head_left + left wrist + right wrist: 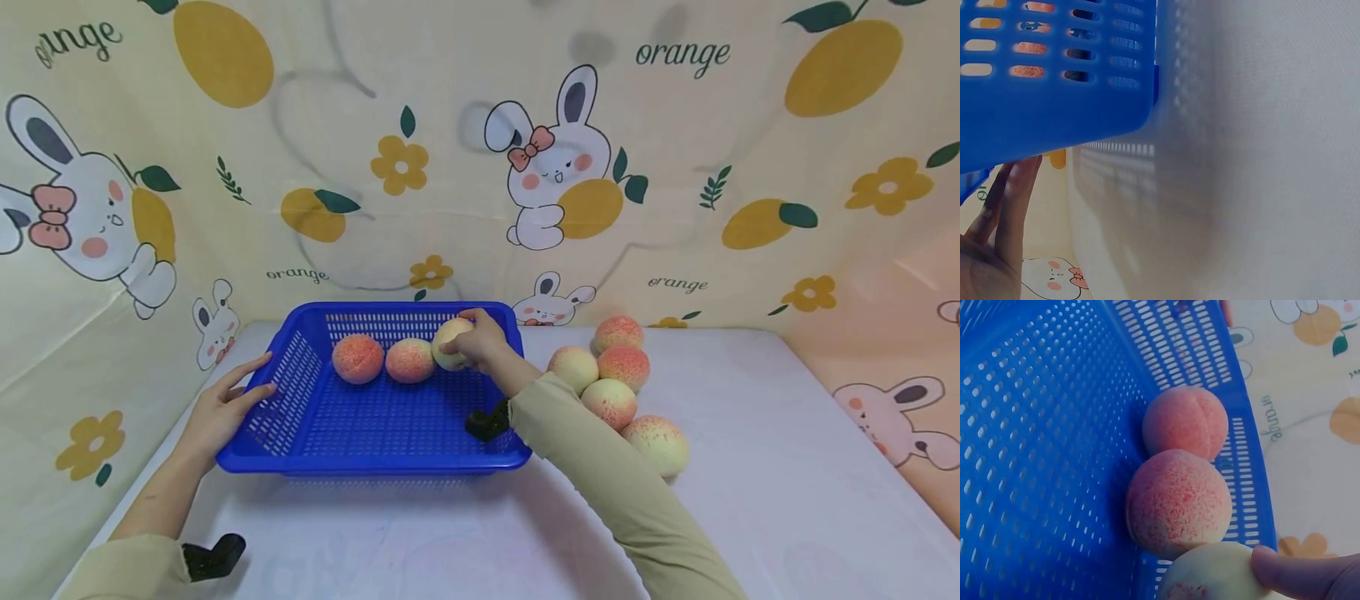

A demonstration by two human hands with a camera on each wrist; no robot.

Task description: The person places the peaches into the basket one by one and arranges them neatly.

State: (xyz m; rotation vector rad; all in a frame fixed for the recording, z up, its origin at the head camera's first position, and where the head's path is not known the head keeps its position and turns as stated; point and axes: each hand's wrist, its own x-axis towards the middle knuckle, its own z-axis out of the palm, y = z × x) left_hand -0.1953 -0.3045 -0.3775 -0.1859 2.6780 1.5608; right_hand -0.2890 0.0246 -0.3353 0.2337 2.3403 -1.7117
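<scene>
Inside the blue plastic basket (375, 462), my right hand (486, 343) grips a pale yellow peach (450, 343) near the back wall. The right wrist view shows the thumb (1297, 572) pressed on that peach's side. Next to it is a pink-and-yellow peach (410, 361), then a redder peach (357, 359) farther left, both along the back wall. At the basket's left rim, my left hand (217, 412) touches with fairly straight fingers and thumb. In the left wrist view its fingers (1016, 203) reach up against the basket's outside.
Right of the basket, several loose peaches (609, 403) sit in a group on the white tabletop (750, 467). A printed cloth (450, 150) with rabbits and oranges hangs behind the table. Black straps with mounts (491, 421) are on both wrists.
</scene>
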